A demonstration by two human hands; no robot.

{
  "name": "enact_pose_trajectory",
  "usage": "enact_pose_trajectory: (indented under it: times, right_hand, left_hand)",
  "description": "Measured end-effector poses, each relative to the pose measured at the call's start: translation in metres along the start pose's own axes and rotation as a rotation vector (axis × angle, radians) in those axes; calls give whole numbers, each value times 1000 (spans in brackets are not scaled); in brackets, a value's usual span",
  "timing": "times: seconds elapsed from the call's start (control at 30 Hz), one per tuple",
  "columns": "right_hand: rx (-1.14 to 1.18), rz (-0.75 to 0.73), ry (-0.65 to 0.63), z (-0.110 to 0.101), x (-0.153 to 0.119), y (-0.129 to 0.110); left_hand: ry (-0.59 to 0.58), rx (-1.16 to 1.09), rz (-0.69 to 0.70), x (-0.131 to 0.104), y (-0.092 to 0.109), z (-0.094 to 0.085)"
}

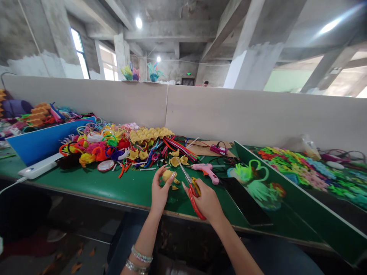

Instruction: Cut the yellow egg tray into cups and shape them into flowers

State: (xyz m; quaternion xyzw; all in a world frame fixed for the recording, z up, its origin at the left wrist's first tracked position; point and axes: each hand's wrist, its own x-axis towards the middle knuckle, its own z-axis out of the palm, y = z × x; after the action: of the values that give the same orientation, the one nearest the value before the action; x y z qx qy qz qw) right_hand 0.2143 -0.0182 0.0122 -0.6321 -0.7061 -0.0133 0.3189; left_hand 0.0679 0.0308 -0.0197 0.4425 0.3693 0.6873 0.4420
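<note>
Between the thumb and fingers of my left hand [161, 188] is a yellow egg carton cup [168, 176], cut loose from a carton. My right hand [207, 198] grips a pair of scissors [195, 202] with red and yellow handles. Their blades point up and away, to the right of the cup, and do not touch it. Small yellow scraps [174, 187] lie on the green table beside my left hand. Just beyond the blades sit several more cut cups [175, 161]. A pink glue gun [207, 170] rests right of the scissors.
A yellow egg carton [151, 134] and a heap of colourful pipe cleaners [97, 147] fill the back left. At the right lie a black phone [246, 202], green fuzzy pieces [259, 191] and a low divider [301, 206]. A white power strip [40, 167] stands at left.
</note>
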Motion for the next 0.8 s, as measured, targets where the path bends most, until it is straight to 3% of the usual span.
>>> enact_pose_trajectory:
  times: [0.13,0.4,0.53,0.67,0.8]
  right_hand:
    - [0,4,-7,-1,0,-1]
    - [-112,-32,-47,0,-2,-4]
    - [-145,-80,-64,5,-2,-4]
    - [-156,-95,-65,7,-2,-4]
    - [-169,-108,-21,9,-1,-1]
  left_hand:
    - [41,-116,-12,-2,4,2]
    - [83,-402,-264,2,2,0]
    - [136,-547,-314,6,3,0]
    - [90,-596,-448,7,10,-1]
    - [40,-602,-483,8,12,-2]
